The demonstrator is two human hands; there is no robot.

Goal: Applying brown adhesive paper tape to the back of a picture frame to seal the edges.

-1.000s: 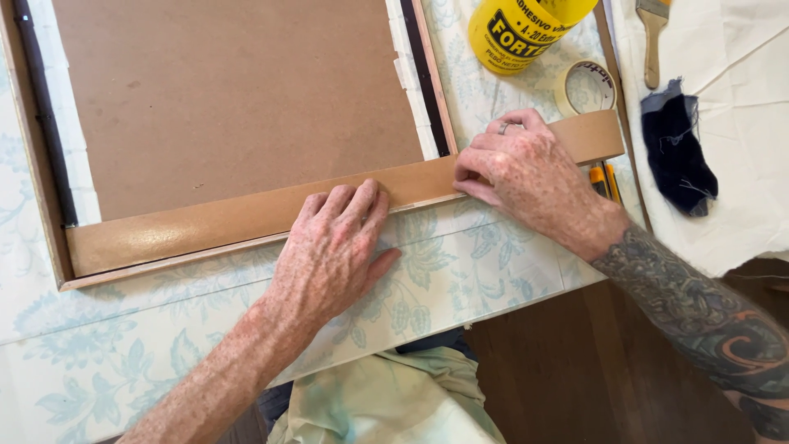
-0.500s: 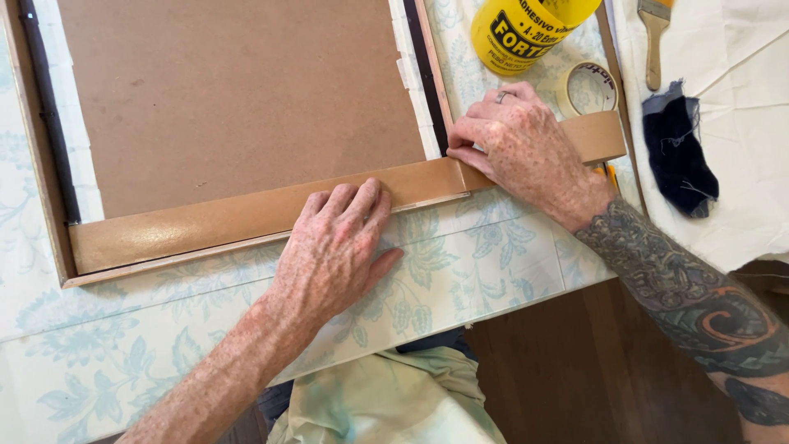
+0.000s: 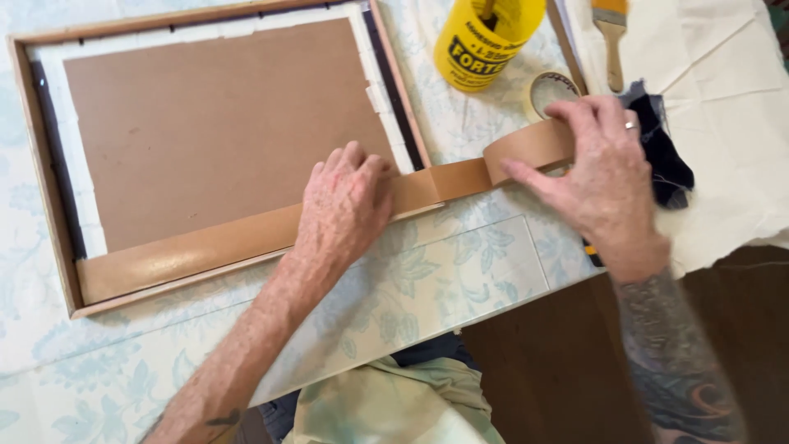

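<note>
Head view — left hand (image 3: pixel 345 205) flat on brown tape (image 3: pixel 246 242); right hand (image 3: pixel 604 177) grips roll (image 3: pixel 530 148) — yellow tub (image 3: pixel 485 41) beyond.

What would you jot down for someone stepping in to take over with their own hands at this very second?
Left hand: flat, pressing the brown paper tape onto the lower edge of the picture frame, which lies face down on the floral tablecloth.
Right hand: gripping the tape roll just past the frame's right corner, strip unbroken.
Done: tape covers the lower edge from the left corner to the right.
Left: strip not yet cut from the roll; the other three edges show no brown tape.
Nearby: yellow tub, paintbrush, dark cloth.
</note>
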